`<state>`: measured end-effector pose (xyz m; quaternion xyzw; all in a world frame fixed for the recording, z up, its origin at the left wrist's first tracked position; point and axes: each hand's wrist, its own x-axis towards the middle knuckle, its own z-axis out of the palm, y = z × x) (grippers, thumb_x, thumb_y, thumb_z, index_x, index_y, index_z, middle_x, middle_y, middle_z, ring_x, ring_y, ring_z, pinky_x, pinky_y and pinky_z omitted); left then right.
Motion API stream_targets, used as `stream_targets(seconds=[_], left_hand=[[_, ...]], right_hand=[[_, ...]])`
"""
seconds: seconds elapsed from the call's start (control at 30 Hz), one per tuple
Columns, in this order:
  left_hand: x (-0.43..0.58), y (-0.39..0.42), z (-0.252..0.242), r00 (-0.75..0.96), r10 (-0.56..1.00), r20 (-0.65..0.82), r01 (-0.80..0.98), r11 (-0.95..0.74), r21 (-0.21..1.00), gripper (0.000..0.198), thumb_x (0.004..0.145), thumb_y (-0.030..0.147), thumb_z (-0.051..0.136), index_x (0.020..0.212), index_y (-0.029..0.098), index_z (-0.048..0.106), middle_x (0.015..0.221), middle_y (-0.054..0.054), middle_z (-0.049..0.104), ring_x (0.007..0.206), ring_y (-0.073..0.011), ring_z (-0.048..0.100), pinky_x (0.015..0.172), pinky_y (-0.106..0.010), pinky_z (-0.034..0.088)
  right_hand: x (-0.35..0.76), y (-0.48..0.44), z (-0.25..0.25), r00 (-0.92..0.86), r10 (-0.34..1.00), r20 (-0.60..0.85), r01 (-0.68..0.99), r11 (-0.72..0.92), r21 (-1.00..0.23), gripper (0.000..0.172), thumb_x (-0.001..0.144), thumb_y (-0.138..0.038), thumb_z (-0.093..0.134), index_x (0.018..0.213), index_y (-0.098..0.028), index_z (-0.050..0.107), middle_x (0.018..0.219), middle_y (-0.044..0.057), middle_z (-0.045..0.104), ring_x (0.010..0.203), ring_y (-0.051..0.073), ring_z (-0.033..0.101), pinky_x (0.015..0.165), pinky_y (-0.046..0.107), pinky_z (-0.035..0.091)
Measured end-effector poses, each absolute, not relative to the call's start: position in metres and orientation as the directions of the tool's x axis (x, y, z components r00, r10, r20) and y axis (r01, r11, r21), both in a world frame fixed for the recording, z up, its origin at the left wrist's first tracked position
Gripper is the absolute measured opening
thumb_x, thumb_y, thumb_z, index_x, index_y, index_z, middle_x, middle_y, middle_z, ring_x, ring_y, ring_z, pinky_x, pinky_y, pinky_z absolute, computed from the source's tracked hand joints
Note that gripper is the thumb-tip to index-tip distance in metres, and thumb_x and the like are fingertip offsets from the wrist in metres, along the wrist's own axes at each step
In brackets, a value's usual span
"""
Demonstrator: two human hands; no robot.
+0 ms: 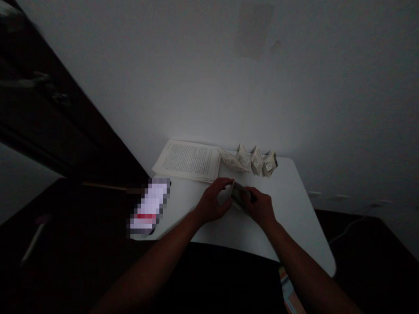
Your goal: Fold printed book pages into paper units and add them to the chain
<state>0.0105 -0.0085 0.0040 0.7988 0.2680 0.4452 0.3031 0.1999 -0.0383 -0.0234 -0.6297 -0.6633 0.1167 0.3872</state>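
A small folded paper [240, 196], dark on the side facing me, is held tilted above the white table, between my two hands. My right hand [262, 206] grips its right part, with fingers pressed against the dark face. On the other side, my left hand [214, 201] curves its thumb and fingers around the left edge. Beyond the hands, several folded paper boats [257, 161] made from printed pages stand in a row. Left of them lies a stack of printed pages [190, 160]. The light is dim, so the exact folds in the held paper are hard to make out.
The white table [278, 248] with rounded corners stands against a pale wall [196, 87]. A blurred-out phone-like bright screen [150, 207] lies at its left edge. A dark door [59, 109] is on the left; a white cable [347, 229] runs at the right.
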Motion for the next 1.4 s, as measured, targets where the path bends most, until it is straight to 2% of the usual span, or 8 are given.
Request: stream_targets(seconds=[0.17, 0.3, 0.47, 0.67, 0.83, 1.03, 1.27, 1.4], left_hand=[[0.014, -0.013, 0.011, 0.514, 0.640, 0.571, 0.186, -0.733, 0.654, 0.054, 0.074, 0.012, 0.055, 0.126, 0.022, 0.045, 0.121, -0.011, 0.053, 0.113, -0.0225, 0.051, 0.096, -0.041, 0.045], [0.016, -0.015, 0.013, 0.597, 0.585, 0.549, 0.173, -0.762, 0.624, 0.055, 0.074, 0.014, 0.055, 0.128, 0.023, 0.045, 0.122, -0.011, 0.053, 0.115, -0.0230, 0.051, 0.097, -0.042, 0.044], [0.017, -0.013, 0.023, 0.683, 0.515, 0.518, 0.155, -0.795, 0.587, 0.066, 0.070, 0.027, 0.067, 0.132, 0.023, 0.042, 0.129, -0.013, 0.050, 0.120, -0.0263, 0.047, 0.101, -0.043, 0.039], [0.015, -0.002, 0.033, 0.719, 0.492, 0.491, 0.177, -0.813, 0.555, 0.082, 0.066, 0.035, 0.073, 0.137, 0.025, 0.035, 0.135, -0.012, 0.046, 0.124, -0.0290, 0.043, 0.104, -0.045, 0.035], [0.013, 0.011, 0.034, 0.717, 0.479, 0.507, 0.162, -0.821, 0.547, 0.087, 0.065, 0.030, 0.075, 0.140, 0.028, 0.031, 0.138, -0.012, 0.043, 0.126, -0.0297, 0.042, 0.102, -0.046, 0.038], [0.014, 0.028, 0.028, 0.738, 0.450, 0.503, 0.176, -0.848, 0.500, 0.070, 0.064, 0.034, 0.075, 0.127, 0.027, 0.046, 0.137, -0.013, 0.042, 0.121, -0.0300, 0.047, 0.098, -0.045, 0.043], [0.013, 0.034, 0.018, 0.662, 0.517, 0.543, 0.179, -0.812, 0.555, 0.057, 0.065, 0.040, 0.073, 0.116, 0.024, 0.050, 0.130, -0.012, 0.050, 0.115, -0.0261, 0.054, 0.094, -0.040, 0.047], [0.011, 0.034, 0.016, 0.705, 0.514, 0.488, 0.231, -0.818, 0.527, 0.032, 0.072, 0.039, 0.068, 0.097, 0.022, 0.059, 0.127, -0.011, 0.053, 0.107, -0.0240, 0.058, 0.087, -0.037, 0.050]], right_hand=[[0.202, -0.033, -0.018, 0.145, 0.946, 0.289, 0.651, 0.129, -0.748, 0.025, 0.077, -0.040, 0.058, 0.082, -0.019, 0.071, 0.068, 0.002, 0.070, 0.054, 0.015, 0.060, 0.054, 0.025, 0.047], [0.208, -0.029, -0.018, 0.180, 0.951, 0.252, 0.552, 0.115, -0.826, 0.022, 0.071, -0.030, 0.057, 0.082, -0.018, 0.071, 0.072, 0.003, 0.071, 0.058, 0.017, 0.061, 0.057, 0.027, 0.049], [0.213, -0.027, -0.013, 0.162, 0.980, 0.116, 0.413, 0.039, -0.910, 0.025, 0.065, -0.025, 0.057, 0.083, -0.016, 0.071, 0.066, 0.002, 0.070, 0.055, 0.016, 0.060, 0.054, 0.026, 0.049], [0.214, -0.025, -0.001, 0.027, 0.999, -0.040, 0.248, -0.046, -0.968, 0.025, 0.065, -0.036, 0.067, 0.078, -0.015, 0.070, 0.070, 0.002, 0.071, 0.065, 0.021, 0.065, 0.063, 0.032, 0.053], [0.210, -0.021, 0.006, -0.077, 0.983, -0.165, 0.162, -0.151, -0.975, 0.029, 0.066, -0.038, 0.068, 0.079, -0.012, 0.069, 0.064, 0.003, 0.070, 0.056, 0.019, 0.064, 0.053, 0.029, 0.052], [0.210, -0.009, 0.015, -0.139, 0.960, -0.243, 0.171, -0.218, -0.961, 0.033, 0.067, -0.039, 0.069, 0.085, -0.011, 0.067, 0.047, -0.003, 0.059, 0.030, 0.012, 0.050, 0.028, 0.023, 0.043], [0.220, -0.002, 0.012, -0.222, 0.944, -0.244, 0.073, -0.233, -0.970, 0.046, 0.071, -0.039, 0.066, 0.108, -0.012, 0.061, 0.060, 0.000, 0.066, 0.037, 0.012, 0.056, 0.031, 0.023, 0.047], [0.225, -0.005, 0.008, -0.266, 0.936, -0.233, 0.011, -0.239, -0.971, 0.060, 0.074, -0.041, 0.064, 0.125, -0.012, 0.049, 0.062, 0.001, 0.066, 0.037, 0.014, 0.057, 0.031, 0.024, 0.047]])
